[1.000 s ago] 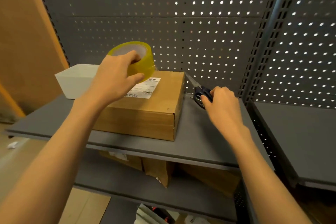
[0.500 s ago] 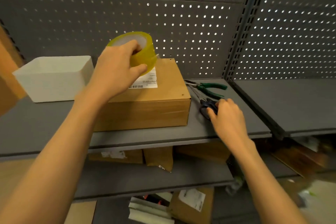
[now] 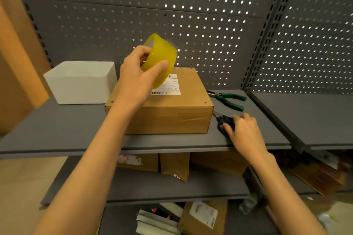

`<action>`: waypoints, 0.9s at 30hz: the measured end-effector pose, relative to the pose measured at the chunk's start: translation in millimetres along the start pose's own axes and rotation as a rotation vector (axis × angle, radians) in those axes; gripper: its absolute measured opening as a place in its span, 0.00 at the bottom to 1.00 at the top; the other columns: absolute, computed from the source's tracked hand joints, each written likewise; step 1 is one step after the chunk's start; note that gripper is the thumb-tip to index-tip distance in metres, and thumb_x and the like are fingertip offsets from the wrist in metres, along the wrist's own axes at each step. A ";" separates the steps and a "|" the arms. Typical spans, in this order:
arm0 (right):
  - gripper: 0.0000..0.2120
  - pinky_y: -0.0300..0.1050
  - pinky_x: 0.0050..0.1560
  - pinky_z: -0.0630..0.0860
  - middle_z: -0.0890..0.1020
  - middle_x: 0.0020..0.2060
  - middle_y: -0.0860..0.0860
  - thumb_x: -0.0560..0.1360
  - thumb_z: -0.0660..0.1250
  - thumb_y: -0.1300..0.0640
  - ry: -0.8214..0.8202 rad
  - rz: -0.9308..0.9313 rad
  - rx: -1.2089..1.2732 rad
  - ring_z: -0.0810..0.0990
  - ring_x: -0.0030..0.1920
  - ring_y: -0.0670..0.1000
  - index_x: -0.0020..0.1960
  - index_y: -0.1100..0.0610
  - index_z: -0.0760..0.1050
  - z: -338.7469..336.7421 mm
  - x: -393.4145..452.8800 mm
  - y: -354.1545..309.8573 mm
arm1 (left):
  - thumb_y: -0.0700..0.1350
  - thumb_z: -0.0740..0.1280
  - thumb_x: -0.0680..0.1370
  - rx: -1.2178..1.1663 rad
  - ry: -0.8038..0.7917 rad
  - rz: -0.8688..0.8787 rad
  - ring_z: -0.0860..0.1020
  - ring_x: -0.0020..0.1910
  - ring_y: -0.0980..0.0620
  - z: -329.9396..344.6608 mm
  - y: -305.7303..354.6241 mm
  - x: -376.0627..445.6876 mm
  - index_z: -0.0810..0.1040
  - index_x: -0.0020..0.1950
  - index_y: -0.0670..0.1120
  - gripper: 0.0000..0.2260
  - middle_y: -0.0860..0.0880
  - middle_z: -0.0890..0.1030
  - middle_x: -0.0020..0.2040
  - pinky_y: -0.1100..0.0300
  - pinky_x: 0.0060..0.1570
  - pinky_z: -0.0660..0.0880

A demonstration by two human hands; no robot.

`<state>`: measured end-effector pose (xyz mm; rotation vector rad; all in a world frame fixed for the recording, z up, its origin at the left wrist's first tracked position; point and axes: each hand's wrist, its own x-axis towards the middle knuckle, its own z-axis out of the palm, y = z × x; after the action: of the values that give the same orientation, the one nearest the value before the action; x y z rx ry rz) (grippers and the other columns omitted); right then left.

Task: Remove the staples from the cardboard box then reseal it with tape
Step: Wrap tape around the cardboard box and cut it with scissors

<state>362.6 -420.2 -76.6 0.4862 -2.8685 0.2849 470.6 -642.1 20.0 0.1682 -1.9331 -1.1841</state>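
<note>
Two-handed work at this moment. Held tape up above box with left hand, thumb pressed on the outer face and fingers hooked into the core. Curled right hand over the handles of scissors, which lay flat on shelf just right of the box's front corner. Found the box shut, sitting mid-shelf, label up. Noted small dark marks near the top corners; could not tell whether staples or only holes.

Judged the step as readying tape and cutter for sealing. Ought to have found the loose end first, stuck it down on a side wall, drawn the roll across the top seam under tension, pressed it flat, and only then cut. Ought to have lifted the scissors by the handles, closed and turned away from the left wrist. Could not make out the seam itself, so could not say which way to run the strip.

Around: saw green-handled pliers on the shelf behind the scissors, near the box's right side; white bin just beside the box on the left; pegboard behind; more cartons on the lower shelf. Reckoned the label a nuisance if the strip had to cross it, and the bin tight against any wrap down the left wall.
</note>
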 end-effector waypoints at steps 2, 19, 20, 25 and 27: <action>0.20 0.48 0.57 0.69 0.73 0.59 0.58 0.79 0.59 0.50 0.064 -0.047 0.053 0.70 0.60 0.58 0.67 0.60 0.69 -7.0 -1.0 1.6 | 0.46 0.70 0.74 -0.134 0.043 -0.066 0.77 0.40 0.61 3.1 7.5 -3.7 0.75 0.51 0.47 0.08 0.55 0.79 0.42 0.67 0.39 0.73; 0.12 0.48 0.57 0.74 0.78 0.54 0.49 0.76 0.66 0.57 0.141 -0.610 1.055 0.76 0.53 0.50 0.58 0.50 0.77 -129.3 -42.4 -119.2 | 0.44 0.68 0.75 -0.489 0.019 -0.167 0.83 0.36 0.54 -26.8 36.4 -70.2 0.76 0.50 0.46 0.05 0.55 0.84 0.37 0.67 0.32 0.75; 0.12 0.49 0.57 0.74 0.78 0.54 0.49 0.76 0.66 0.57 0.141 -0.617 1.056 0.76 0.53 0.49 0.59 0.50 0.77 -128.7 -43.0 -122.7 | 0.44 0.68 0.75 -0.500 0.020 -0.169 0.84 0.36 0.53 -28.8 36.4 -72.7 0.76 0.50 0.46 0.05 0.54 0.84 0.38 0.66 0.32 0.76; 0.12 0.48 0.58 0.73 0.78 0.53 0.47 0.75 0.67 0.55 0.149 -0.607 1.054 0.75 0.54 0.47 0.58 0.48 0.77 -124.6 -45.1 -128.9 | 0.43 0.68 0.75 -0.530 0.017 -0.167 0.83 0.38 0.53 -36.5 37.0 -84.2 0.77 0.49 0.48 0.04 0.54 0.84 0.40 0.66 0.33 0.76; 0.11 0.48 0.58 0.73 0.79 0.53 0.47 0.76 0.66 0.55 0.132 -0.602 1.068 0.76 0.54 0.48 0.57 0.49 0.78 -123.4 -46.1 -129.1 | 0.44 0.68 0.75 -0.525 0.025 -0.176 0.83 0.40 0.52 -36.9 35.6 -87.5 0.77 0.50 0.48 0.04 0.53 0.84 0.41 0.66 0.33 0.76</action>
<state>471.7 -498.1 50.0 1.3613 -2.0582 1.6225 563.2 -603.6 4.1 0.0715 -1.5466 -1.7537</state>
